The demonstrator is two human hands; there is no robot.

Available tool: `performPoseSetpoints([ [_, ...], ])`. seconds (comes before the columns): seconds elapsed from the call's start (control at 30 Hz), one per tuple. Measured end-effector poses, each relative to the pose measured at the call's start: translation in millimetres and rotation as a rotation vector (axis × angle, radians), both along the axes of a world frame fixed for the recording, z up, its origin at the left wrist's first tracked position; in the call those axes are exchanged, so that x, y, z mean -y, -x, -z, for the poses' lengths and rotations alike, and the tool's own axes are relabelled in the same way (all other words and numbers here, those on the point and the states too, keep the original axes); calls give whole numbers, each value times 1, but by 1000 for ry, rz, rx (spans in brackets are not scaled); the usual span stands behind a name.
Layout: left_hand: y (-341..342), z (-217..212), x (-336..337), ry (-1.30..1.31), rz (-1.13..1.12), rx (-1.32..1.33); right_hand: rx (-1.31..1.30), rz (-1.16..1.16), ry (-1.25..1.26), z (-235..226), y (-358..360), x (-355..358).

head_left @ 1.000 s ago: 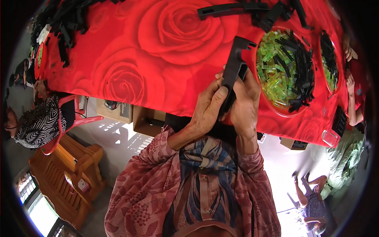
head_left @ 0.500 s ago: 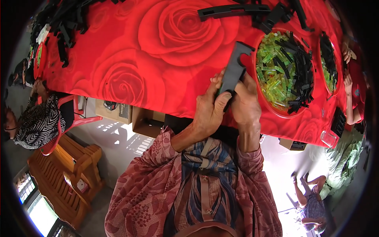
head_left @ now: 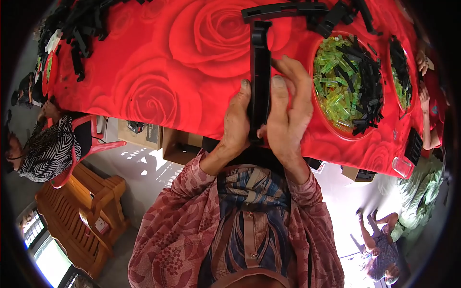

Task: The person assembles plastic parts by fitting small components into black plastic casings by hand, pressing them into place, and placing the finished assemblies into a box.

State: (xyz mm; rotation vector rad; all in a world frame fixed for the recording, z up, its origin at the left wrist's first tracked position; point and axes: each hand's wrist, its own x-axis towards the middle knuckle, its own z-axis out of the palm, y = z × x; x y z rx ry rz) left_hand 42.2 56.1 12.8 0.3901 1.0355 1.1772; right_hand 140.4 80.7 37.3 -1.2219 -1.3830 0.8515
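Between my two hands, above the table's near edge, stands a long black plastic part with a hollow, channelled face and a notched far end. My left hand presses along its left side, thumb pointing away from me. On the other side my right hand grips it with the thumb, its fingers partly bent away. To the right sits a round red tray holding small yellow-green clear pieces and small black pieces.
More long black parts lie at the far side, and a black heap at the far left. A second red tray stands farther right. People sit at both table ends. Cardboard boxes and a wooden bench are below left.
The black part has turned from slanting with its smooth grey face up to nearly straight, showing its hollow side. My hands have shifted left and moved apart to its two sides.
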Motion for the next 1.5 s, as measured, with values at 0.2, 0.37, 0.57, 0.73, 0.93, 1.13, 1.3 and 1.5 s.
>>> performPoseSetpoints([
  [0.2, 18, 4, -6, 6, 69, 393, -153, 28, -24, 1, -16, -2],
  [0.37, 19, 6, -7, 0, 88, 440, -327, -118, 102, -1, -18, 0],
  [0.57, 19, 4, -6, 61, 121, 430, -299, -149, 48, -1, -14, 1],
  [0.73, 20, 5, -3, 65, 172, 531, -333, -175, 103, -11, -14, 5],
  [0.93, 20, 1, -1, 76, 183, 512, -159, -141, -26, -10, -13, 7],
  [1.13, 19, -8, 2, -75, 209, -100, 459, -73, -348, -20, -12, 5],
  [1.3, 17, -11, 3, -277, 252, -314, 479, -33, -361, -20, -15, 0],
  [1.5, 23, -18, 3, -240, 308, -263, 473, -11, -303, -12, -20, 0],
])
